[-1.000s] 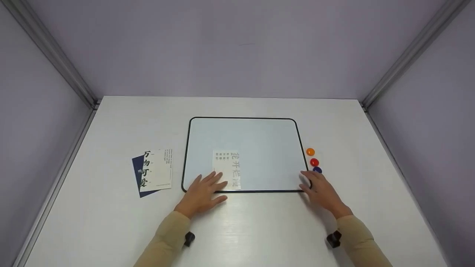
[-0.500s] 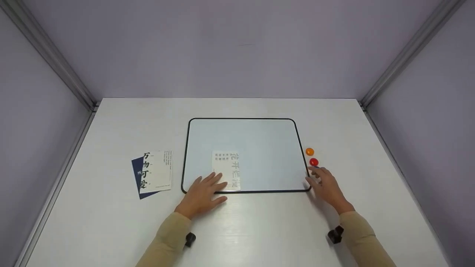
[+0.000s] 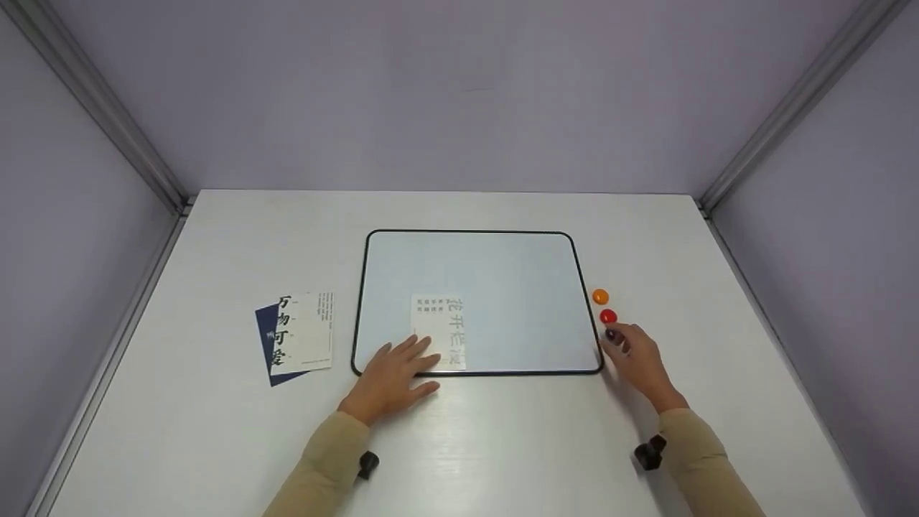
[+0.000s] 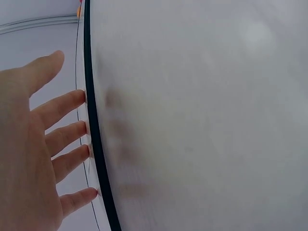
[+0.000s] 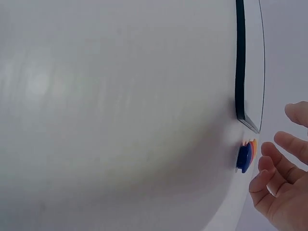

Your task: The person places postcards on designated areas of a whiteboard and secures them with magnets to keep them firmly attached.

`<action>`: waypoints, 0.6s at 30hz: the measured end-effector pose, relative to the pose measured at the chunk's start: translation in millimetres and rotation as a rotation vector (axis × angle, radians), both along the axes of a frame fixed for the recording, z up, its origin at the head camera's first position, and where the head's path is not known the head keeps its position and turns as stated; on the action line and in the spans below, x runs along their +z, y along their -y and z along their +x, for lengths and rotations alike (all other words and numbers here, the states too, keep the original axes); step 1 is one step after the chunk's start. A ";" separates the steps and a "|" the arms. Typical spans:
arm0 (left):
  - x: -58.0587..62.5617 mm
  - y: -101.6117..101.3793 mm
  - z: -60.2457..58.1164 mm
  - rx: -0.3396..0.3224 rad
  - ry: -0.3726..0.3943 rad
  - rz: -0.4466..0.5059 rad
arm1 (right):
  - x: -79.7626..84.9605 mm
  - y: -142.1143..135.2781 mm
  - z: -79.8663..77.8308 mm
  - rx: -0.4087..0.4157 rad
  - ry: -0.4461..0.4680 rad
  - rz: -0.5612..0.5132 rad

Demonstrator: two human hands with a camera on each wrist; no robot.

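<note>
My left hand (image 3: 391, 377) lies with spread fingers over the lower left of a black-framed whiteboard (image 3: 517, 301). Its fingertips rest on a white card (image 3: 438, 316) with printed characters, and the hand hides the card's lower left part. At the board's lower right corner is my right hand (image 3: 635, 359), thumb and index finger parted. Between them in the head view shows a blue round magnet (image 3: 612, 335). The right wrist view has this blue magnet (image 5: 244, 158) on the table, with the loosely bent fingers (image 5: 286, 168) just above it.
A red magnet (image 3: 608, 316) and an orange magnet (image 3: 600, 296) lie in line beside the board's right edge. To the left of the board, a white card (image 3: 309, 330) with black characters overlaps a dark blue card (image 3: 266, 327). Grey-lilac walls (image 3: 459, 93) enclose the white table (image 3: 474, 445).
My right hand has drawn off the board's corner to the right and now has thumb and index finger around the blue magnet's position. The left hand stays on the card.
</note>
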State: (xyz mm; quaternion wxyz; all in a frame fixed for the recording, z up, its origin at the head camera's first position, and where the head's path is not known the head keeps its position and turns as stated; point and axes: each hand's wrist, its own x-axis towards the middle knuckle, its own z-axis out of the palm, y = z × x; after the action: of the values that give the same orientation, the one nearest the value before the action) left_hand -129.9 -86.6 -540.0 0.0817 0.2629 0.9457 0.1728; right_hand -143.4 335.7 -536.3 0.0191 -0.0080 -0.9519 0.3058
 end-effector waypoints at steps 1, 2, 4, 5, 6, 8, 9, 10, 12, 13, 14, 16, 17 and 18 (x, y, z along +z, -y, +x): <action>0.0 -0.1 -0.2 0.000 0.002 0.006 | 0.0 -0.5 -0.1 -0.003 0.005 0.000; 0.3 -0.3 -0.3 0.000 0.004 0.009 | 0.0 -1.0 -0.3 -0.003 0.010 0.003; 0.6 -0.5 -0.7 0.001 0.011 0.009 | -0.3 -2.3 -0.9 -0.006 0.016 0.005; 0.8 -0.5 -0.8 -0.001 0.008 0.005 | -0.5 -2.8 -1.0 -0.013 0.019 0.008; 1.0 -0.6 -0.9 -0.001 0.008 0.003 | -0.6 -3.4 -1.1 -0.014 0.020 0.012; 1.5 -0.8 -1.1 -0.003 0.008 -0.003 | -1.1 -4.8 -1.4 -0.021 0.022 0.016; 1.6 -0.8 -1.2 -0.003 0.010 -0.005 | -1.4 -5.5 -1.6 -0.026 0.024 0.018; 1.8 -0.8 -1.1 -0.003 0.011 -0.004 | -1.4 -5.9 -1.6 -0.030 0.026 0.018; 2.0 -0.7 -1.0 -0.002 0.013 0.001 | -1.4 -7.4 -1.9 -0.034 0.033 0.021; 1.9 -0.7 -1.0 -0.003 0.013 0.000 | -1.5 -8.0 -2.2 -0.038 0.037 0.022; 1.8 -0.5 -0.9 -0.004 0.012 -0.001 | -1.4 -8.5 -2.3 -0.041 0.040 0.023; 1.6 -0.5 -0.9 -0.006 0.011 -0.001 | -1.4 -9.9 -2.8 -0.048 0.044 0.023; 1.5 -0.5 -0.9 -0.008 0.011 0.000 | -1.6 -10.6 -3.2 -0.052 0.044 0.025; 1.4 -0.5 -1.0 -0.010 0.012 -0.001 | -1.6 -11.2 -3.4 -0.057 0.046 0.023</action>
State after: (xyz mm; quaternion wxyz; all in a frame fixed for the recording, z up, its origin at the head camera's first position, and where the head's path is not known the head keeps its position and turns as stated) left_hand -130.8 -86.1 -538.6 0.0881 0.2664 0.9440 0.1735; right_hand -146.9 347.0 -537.9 0.0058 -0.0419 -0.9550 0.2936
